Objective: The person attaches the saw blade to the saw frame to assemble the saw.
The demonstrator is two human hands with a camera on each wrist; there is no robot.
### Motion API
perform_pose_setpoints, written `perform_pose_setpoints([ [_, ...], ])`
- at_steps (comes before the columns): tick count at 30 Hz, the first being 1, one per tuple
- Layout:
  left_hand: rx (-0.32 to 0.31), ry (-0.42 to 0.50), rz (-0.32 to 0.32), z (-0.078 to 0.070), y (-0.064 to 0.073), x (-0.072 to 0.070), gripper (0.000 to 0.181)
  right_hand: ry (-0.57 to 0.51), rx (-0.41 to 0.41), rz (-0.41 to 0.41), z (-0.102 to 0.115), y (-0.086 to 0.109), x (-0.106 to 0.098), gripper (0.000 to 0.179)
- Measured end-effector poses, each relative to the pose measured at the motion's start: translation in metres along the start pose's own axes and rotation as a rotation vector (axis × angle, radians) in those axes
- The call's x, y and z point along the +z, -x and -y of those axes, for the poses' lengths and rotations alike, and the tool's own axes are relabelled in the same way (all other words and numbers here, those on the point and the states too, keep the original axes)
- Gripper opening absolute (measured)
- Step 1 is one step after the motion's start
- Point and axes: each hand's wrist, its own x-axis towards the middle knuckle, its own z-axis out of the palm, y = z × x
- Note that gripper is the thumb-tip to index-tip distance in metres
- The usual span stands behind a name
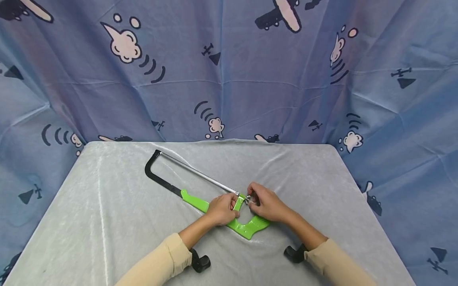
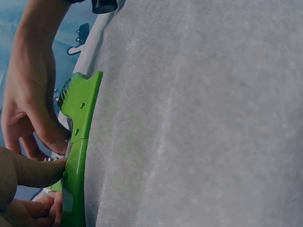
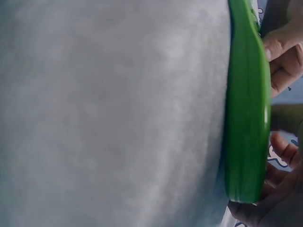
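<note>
A hacksaw with a green handle (image 1: 248, 229), a black bow frame (image 1: 162, 182) and a silver blade bar (image 1: 196, 171) lies slantwise on the table, its handle end nearer me. My left hand (image 1: 220, 210) grips the green front post of the handle between thumb and fingers. At the near end of the bar, a metal wing nut (image 1: 247, 199) sits between the thumb and curled fingers of my right hand (image 1: 268, 204). The left wrist view shows the green handle (image 2: 78, 118) edge-on beside both hands. In the right wrist view, the handle (image 3: 248, 113) partly covers the fingers.
A pale grey cloth covers the table (image 1: 125, 238). Behind and at both sides hangs a blue patterned curtain (image 1: 250, 59). Black devices (image 1: 200, 263) are strapped at both wrists, below beige sleeves (image 1: 161, 258).
</note>
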Motion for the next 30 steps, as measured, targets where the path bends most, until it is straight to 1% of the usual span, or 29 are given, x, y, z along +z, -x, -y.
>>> perform_pose_setpoints([
  [4, -0.001, 0.0, 0.001, 0.0003, -0.0009, -0.0002, 0.024, 0.049, -0.033, -0.012, -0.0001, 0.0009, 0.0023, 0.027],
  [14, 0.004, 0.011, 0.0, 0.0008, 0.0, -0.0003, 0.024, 0.073, -0.033, -0.053, -0.002, -0.0002, 0.0071, 0.029],
  [22, 0.006, 0.005, -0.005, -0.0001, 0.0004, -0.0005, 0.024, 0.084, -0.014, -0.047, 0.0004, -0.0002, 0.0061, 0.025],
  [30, 0.009, 0.007, -0.011, -0.0007, 0.0007, 0.0002, 0.024, 0.064, 0.026, -0.032, 0.0011, -0.0007, 0.0042, 0.021],
])
